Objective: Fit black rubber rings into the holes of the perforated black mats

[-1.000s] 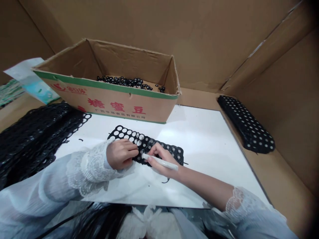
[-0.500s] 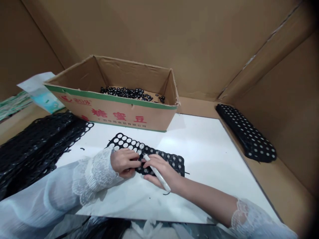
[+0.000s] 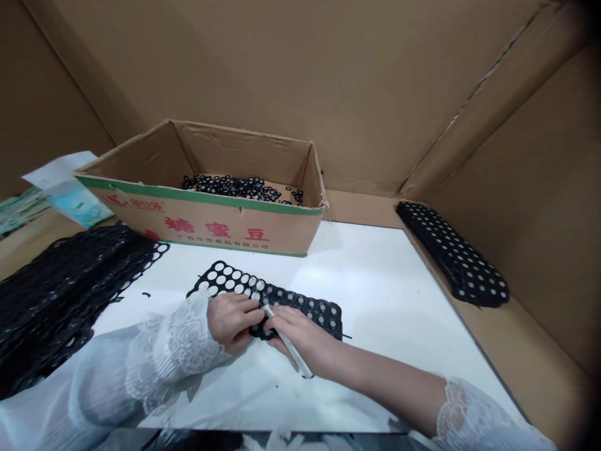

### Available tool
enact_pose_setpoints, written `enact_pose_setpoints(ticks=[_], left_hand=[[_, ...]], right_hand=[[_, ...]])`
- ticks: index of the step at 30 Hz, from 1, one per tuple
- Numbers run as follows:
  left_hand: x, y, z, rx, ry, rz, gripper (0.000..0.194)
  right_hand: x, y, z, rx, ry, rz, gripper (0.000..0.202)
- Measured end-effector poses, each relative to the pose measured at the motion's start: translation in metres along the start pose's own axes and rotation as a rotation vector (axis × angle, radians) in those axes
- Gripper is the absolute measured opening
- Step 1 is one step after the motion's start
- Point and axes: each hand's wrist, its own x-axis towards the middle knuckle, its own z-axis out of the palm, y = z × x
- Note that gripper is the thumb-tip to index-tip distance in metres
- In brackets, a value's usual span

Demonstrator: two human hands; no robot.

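Note:
A black sheet [image 3: 323,311] with rows of round holes lies slanted on the white board [image 3: 375,275]. White shows through the holes at its left end; those from the middle rightward have darker rings with small pale centres. At the sheet's near middle, my left hand [image 3: 232,318] has its fingers curled and pressed together at the sheet; what is between them is hidden. My right hand [image 3: 300,335] rests over the sheet just beside it, closed around a white pen-like tool [image 3: 292,352] whose tip points toward my left fingertips.
An open cardboard box [image 3: 211,228] holding small black rings [image 3: 235,186] stands behind the sheet. Black perforated sheets [image 3: 61,282] are heaped at left, near a plastic bag [image 3: 75,194]. A black dotted stack [image 3: 451,250] lies at right beside cardboard walls.
The view has shifted slightly, so the box and board appear lower and further left. My right fingers have drawn in a little around the tool, close to my left hand.

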Motion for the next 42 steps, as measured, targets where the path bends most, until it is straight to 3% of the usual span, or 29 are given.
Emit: enact_pose_setpoints(ticks=[3,6,12,17,21,25,32,38,42], left_hand=[[-0.001,0.008,-0.003,0.021,0.018,-0.126,0.018],[-0.003,0.013,-0.004,0.028,0.034,-0.156,0.017],[-0.005,0.006,-0.006,0.063,0.045,-0.012,0.014],[-0.005,-0.009,-0.008,0.05,-0.072,0.141,0.018],[-0.005,-0.015,-0.01,0.022,-0.141,0.176,0.029],[-0.004,-0.014,-0.012,0.002,-0.184,0.14,0.035],[-0.006,-0.017,-0.013,-0.066,-0.2,0.135,0.029],[-0.019,-0.036,-0.016,-0.289,-0.141,-0.004,0.011],[-0.021,-0.034,-0.014,-0.351,-0.082,-0.021,0.024]], right_hand=[[0.001,0.001,-0.001,-0.016,-0.011,-0.002,0.018],[0.002,0.001,-0.001,-0.035,-0.011,-0.008,0.017],[0.001,0.002,0.0,-0.074,-0.011,-0.042,0.018],[0.0,0.002,-0.002,-0.068,-0.012,-0.062,0.02],[-0.001,0.003,-0.002,-0.067,-0.009,-0.068,0.021],[-0.001,0.004,-0.002,-0.061,-0.025,-0.062,0.022],[0.0,0.003,-0.004,-0.052,-0.033,-0.075,0.022],[0.0,0.003,-0.002,-0.059,-0.021,-0.084,0.02],[0.001,0.003,-0.001,-0.096,-0.017,-0.079,0.02]])
